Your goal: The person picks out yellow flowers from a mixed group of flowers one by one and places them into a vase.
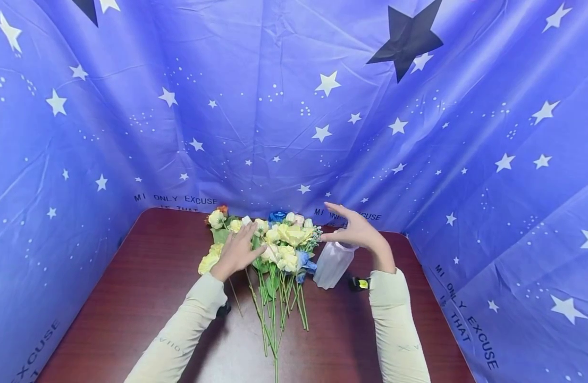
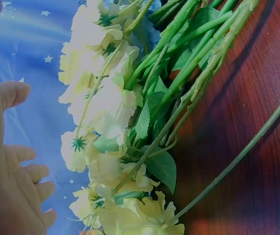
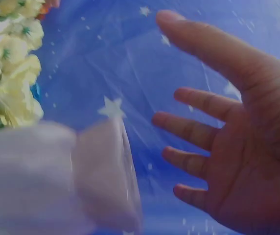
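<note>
In the head view, the left grip (image 1: 237, 251) covers some flowers (image 1: 294, 235) and the right grip (image 1: 356, 229) hides part of the vase (image 1: 332, 267). One stem (image 1: 276, 366) and the counter (image 1: 337, 346) run off the bottom edge. A black-and-yellow item (image 1: 363, 284) is too small to identify. The right wrist view blurs the vase and cuts it off.

Bears, across a reddish-brown, wood-grained tabletop (image 1: 107, 303) (rounded at the far left corner, bright with reflected light around the stem ends), a loose heap of flowers (image 1: 286, 256), mostly pale yellow, mixed with blue and orange-red. Laid with blooms crowded toward the far side and green stems (image 1: 273, 298) fanned toward the near one, with a lone thin stem (image 1: 236, 297) slightly apart on the left. Carries too, just right of the blooms, a whitish, cloudy-looking vase (image 1: 332, 266), standing upright.
</note>
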`<action>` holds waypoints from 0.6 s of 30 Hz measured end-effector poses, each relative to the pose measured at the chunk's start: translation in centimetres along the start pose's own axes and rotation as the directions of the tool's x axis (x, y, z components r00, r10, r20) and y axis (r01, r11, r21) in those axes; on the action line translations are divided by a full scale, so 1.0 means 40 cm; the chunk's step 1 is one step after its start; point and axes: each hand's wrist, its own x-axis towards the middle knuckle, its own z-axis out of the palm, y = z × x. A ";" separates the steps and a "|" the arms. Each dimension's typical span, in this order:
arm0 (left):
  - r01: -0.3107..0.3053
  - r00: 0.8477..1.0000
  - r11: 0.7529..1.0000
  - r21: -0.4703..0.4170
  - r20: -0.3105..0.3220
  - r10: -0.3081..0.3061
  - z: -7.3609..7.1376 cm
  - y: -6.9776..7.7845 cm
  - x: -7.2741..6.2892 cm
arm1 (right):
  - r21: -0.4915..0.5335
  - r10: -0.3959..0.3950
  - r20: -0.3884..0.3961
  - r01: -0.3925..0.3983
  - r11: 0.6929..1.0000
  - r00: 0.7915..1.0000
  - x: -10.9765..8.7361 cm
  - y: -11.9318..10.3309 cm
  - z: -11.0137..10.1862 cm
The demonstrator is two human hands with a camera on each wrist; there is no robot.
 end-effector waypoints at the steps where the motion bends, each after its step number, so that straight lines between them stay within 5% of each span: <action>1: -0.002 1.000 1.000 -0.005 -0.004 0.002 -0.001 -0.001 0.000 | 0.041 -0.010 -0.022 0.011 0.999 1.000 -0.009 0.014 -0.005; 9: 0.013 0.999 0.998 -0.060 -0.040 -0.016 -0.004 -0.010 0.002 | 0.258 -0.046 -0.156 0.086 0.962 0.987 -0.078 0.117 -0.010; 18: 0.043 0.996 0.985 -0.164 -0.074 -0.056 -0.016 -0.013 -0.003 | 0.406 -0.072 -0.264 0.178 0.896 0.962 -0.109 0.216 0.043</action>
